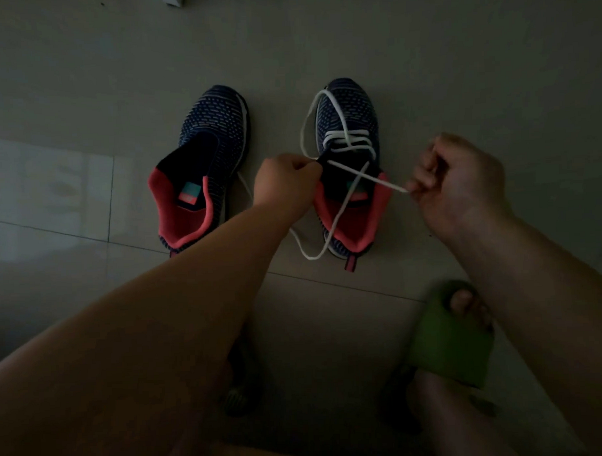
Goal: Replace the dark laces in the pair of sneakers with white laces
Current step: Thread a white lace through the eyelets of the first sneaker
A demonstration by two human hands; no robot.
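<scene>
1. Indoors, on a grey tiled floor [83, 82], the right-hand navy knit sneaker with coral lining [350, 151] carried a half-threaded white lace [344, 137].
2. Right hand [458, 184] pinched the lace's tip; left hand [286, 184] pinched the sneaker's eyelet edge.
3. Its unlaced twin sneaker [202, 170] stood just beside.

my head camera view is very dim and murky, with colours muted. the brightest patch is a pale glare on the glossy floor tiles [49, 189] at the left edge. the white lace [339, 206] stands out against the gloom. my forearms blur into dark shadow near the bottom, and the green slipper [450, 345] looks soft, out of focus. wide-angle stretching bends the edges.
</scene>
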